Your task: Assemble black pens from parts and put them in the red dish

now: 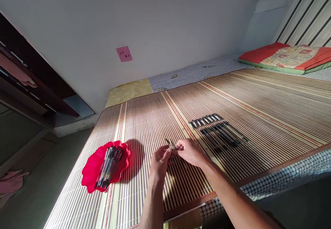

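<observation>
My left hand and my right hand meet over the bamboo mat, with fingertips pinched close together. Between them is a slim dark pen, its end poking out past the fingers; most of it is hidden, and I cannot tell whether it is in one piece. To the right lie a row of black pen caps and, just below it, a row of dark pen barrels. On the left, a red scalloped dish holds a bundle of black pens.
The striped bamboo mat covers a bed beside a white wall. A pink note is stuck to the wall. Folded red and floral bedding lies at the far right. The mat's left edge drops to the floor.
</observation>
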Motion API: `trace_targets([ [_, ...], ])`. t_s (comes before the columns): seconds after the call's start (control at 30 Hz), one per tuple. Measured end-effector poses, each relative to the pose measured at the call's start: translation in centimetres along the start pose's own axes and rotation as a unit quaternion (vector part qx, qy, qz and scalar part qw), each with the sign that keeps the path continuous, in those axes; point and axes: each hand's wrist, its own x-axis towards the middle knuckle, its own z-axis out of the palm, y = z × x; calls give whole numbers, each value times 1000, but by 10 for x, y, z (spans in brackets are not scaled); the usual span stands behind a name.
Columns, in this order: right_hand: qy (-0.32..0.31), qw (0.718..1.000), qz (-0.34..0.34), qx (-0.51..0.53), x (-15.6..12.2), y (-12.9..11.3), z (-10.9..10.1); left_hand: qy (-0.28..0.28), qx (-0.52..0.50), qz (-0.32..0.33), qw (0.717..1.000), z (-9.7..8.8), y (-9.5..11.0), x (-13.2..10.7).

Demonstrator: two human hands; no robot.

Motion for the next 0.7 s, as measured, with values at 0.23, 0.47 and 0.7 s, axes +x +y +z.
trace_targets([
  [0.23, -61, 976, -89, 190, 0, -7, 4, 9, -99, 33, 995, 4, 11, -3],
  [0.47, -7, 952, -122, 281, 1, -21, -9, -46, -113, 54, 991, 7, 17, -13],
  [0.7, -6, 947, -134, 292, -8, -33, -17, -118, -47, 84, 988, 3, 17, -14],
])
